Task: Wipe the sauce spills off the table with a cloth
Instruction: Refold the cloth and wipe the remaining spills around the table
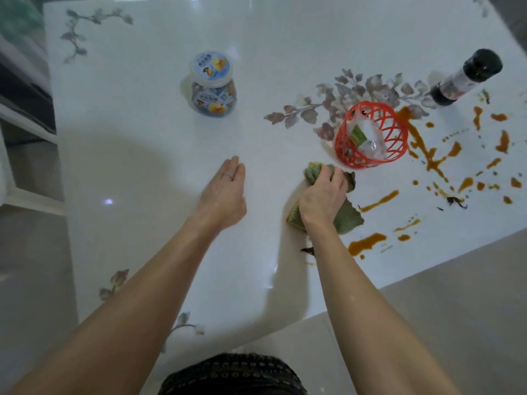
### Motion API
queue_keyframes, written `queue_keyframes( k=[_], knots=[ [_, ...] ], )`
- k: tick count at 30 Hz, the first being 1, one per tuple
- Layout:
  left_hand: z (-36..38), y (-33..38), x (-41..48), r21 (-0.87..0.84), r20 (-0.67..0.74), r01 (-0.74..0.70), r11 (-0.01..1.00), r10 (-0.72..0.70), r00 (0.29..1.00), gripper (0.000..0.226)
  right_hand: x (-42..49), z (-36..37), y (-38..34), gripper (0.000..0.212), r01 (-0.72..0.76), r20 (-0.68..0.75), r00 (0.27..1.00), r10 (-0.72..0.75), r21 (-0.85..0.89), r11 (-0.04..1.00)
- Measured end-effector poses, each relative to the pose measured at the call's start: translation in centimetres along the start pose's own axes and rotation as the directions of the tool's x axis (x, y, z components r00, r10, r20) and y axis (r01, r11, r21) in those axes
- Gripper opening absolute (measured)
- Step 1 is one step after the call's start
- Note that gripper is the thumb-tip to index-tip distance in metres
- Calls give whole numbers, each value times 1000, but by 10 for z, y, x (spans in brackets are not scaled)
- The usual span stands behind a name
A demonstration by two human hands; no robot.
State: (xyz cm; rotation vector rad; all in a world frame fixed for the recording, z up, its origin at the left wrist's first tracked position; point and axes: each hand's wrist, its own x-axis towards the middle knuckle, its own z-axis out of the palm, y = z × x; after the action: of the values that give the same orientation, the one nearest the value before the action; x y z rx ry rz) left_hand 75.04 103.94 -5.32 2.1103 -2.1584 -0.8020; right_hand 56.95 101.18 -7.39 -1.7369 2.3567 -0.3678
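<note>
Right hand [322, 195] was gripping the cloth [349, 218], fingers curled over its bunched top, pressing it onto the counter [142, 138]. Cloth was green and crumpled, with a yellow-orange edge showing at its near-left corner. It sat on the counter's right half, just in front of the red basket [370, 135]; couldn't tell if the two touched.

Left hand [225, 189] was flat, fingers straight and together, palm down, holding nothing. It was low over the counter, left of the cloth; contact with the surface unclear. Thin ring on one finger.

Sauce [368, 242]: orange-brown streaks and drops spread over the counter's right side, from beside the basket out toward the right edge and down to the near edge. Closest marks were a streak just right of the cloth and a blob near the front edge, right of the right forearm. A few small dark bits lay among the drops, one beside the right forearm.

Basket stood upright, with clear wrappers and a small green packet inside. Dark bottle [467, 76] with a black cap stood far right, behind the spills. Jar [212, 84] with a white lid and blue label stood mid-counter, well apart from both hands. Counter was glossy white with a grey leaf print.
</note>
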Motion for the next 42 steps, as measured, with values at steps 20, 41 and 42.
queue_keyframes(
  k=[20, 41, 42],
  knots=[
    [44, 14, -79, -46, -21, 231, 972, -232, 972, 66, -66, 11, 18, 46, 530, 144, 830, -538, 94, 843],
    [30, 7, -83, -550, 56, 270, 790, -288, 956, 47, -96, -12, 16, 42, 601, 166, 729, -664, 307, 738],
    [32, 11, -85, -564, 49, 279, 777, -306, 951, 46, -117, -10, 23, 46, 654, 166, 676, -718, 313, 688]
  ],
)
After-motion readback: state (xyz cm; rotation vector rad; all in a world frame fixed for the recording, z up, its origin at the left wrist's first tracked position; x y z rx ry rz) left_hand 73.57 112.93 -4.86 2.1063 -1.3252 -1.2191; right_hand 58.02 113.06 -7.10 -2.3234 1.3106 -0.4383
